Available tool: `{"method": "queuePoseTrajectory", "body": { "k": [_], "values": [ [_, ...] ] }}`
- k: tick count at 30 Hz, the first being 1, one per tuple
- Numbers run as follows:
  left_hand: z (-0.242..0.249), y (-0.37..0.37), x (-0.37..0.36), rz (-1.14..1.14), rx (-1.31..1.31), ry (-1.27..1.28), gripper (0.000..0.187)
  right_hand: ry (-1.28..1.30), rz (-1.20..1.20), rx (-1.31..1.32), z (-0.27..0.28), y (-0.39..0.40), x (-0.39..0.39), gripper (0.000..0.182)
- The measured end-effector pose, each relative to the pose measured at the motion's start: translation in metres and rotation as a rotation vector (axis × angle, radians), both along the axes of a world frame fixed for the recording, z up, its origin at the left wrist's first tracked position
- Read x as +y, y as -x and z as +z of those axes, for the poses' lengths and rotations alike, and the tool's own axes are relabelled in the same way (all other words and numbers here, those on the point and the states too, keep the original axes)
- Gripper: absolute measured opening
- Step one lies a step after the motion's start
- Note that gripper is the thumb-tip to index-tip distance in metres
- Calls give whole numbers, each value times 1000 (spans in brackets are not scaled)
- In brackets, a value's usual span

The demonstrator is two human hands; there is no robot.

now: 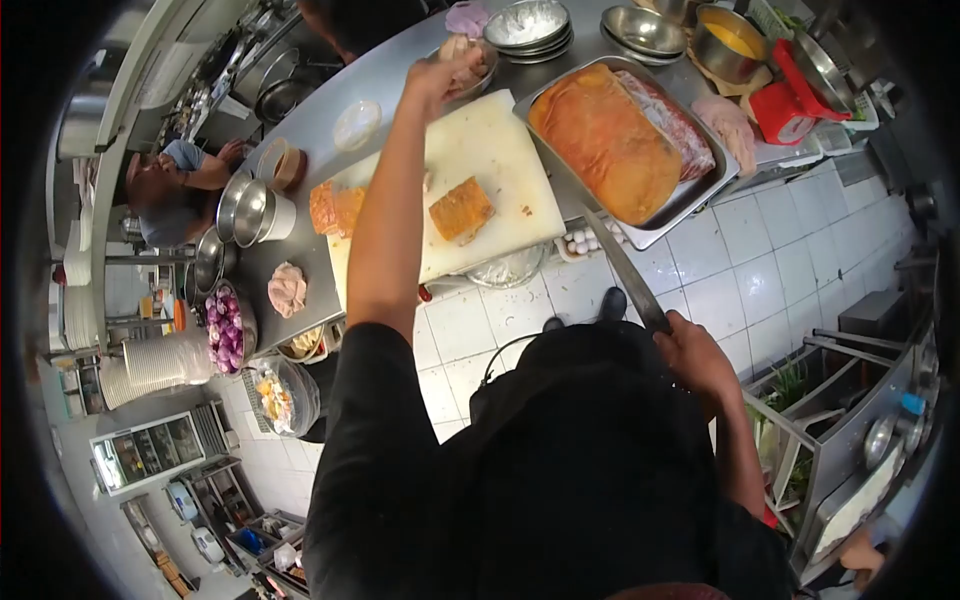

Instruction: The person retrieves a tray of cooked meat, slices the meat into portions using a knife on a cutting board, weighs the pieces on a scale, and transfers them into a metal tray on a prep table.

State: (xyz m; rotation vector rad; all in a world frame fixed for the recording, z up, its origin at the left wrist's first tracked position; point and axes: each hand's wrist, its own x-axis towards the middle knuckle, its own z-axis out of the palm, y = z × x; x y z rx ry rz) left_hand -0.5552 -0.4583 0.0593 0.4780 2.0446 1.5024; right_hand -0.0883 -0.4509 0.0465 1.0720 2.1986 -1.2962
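My right hand [695, 352] is wrapped around the handle of a long knife [628, 270], whose blade points up toward the metal tray [655, 228]. In that tray lie a large orange-brown slab of roasted meat [605, 140] and a darker red piece [672, 125]. Across the white cutting board [490, 130] stretches my left arm, with my left hand [440, 85] over a metal bowl [484, 82] at the board's far edge. Its fingers blend with pale stuff in the bowl, so I cannot tell their grip. A browned meat chunk [462, 210] and another piece [330, 208] sit on the board.
Stacked metal bowls [528, 28] and a pot of yellow liquid [728, 42] stand at the back, near a red scale [790, 100]. Red onions [226, 330] fill a container at left. Another person [170, 195] is across the counter. Eggs [580, 242] sit below the board.
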Motion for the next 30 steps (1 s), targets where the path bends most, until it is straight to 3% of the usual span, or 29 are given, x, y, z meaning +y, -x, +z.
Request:
{"method": "queuePoseTrajectory", "body": {
  "k": [1, 3, 4, 6, 7, 8, 9, 12, 17, 20, 21, 23, 26, 29, 30],
  "values": [
    [10, -4, -9, 11, -2, 2, 43, 16, -5, -28, 1, 1, 0, 23],
    [22, -16, -32, -279, 318, 159, 76, 34, -5, -49, 0, 2, -3, 23],
    [18, -21, -45, -276, 322, 162, 76, 32, -21, -25, -2, -1, -5, 24],
    [-13, -34, -76, -646, 415, 586, 115, 29, -49, 2, -7, -7, -11, 24],
    [-34, -47, -98, -696, 429, 639, 119, 19, -62, 32, -10, -10, -15, 24],
    [-55, -65, -115, -719, 746, 723, 108, 5, -77, 61, -11, -12, -20, 23],
    [-63, -79, -124, -722, 746, 714, 108, -2, -82, 58, -8, -12, -26, 23],
    [-77, -104, -138, -435, 739, 644, 72, 70, -157, -4, 1, -9, -44, 21],
    [-85, -98, -165, -249, 557, 408, 68, 123, -222, 71, -4, -24, -69, 12],
    [-86, -107, -229, -119, -263, -285, 64, 110, -193, 43, 3, -26, -79, 14],
    [-86, -116, -258, -46, -240, -303, 64, 121, -207, 20, 8, -23, -82, 18],
    [-87, -154, -319, -55, -560, -783, 61, 91, -45, 70, 11, -21, -87, 16],
    [-76, -231, -397, 137, -477, -969, 59, 29, 223, 99, -29, -25, -72, 18],
    [-122, -325, -468, 610, -446, -805, 57, -112, 674, 191, -77, -12, -52, 27],
    [-144, -361, -488, 823, -459, -719, 50, -36, 769, 163, -122, -6, -28, 29]
  ]
}}
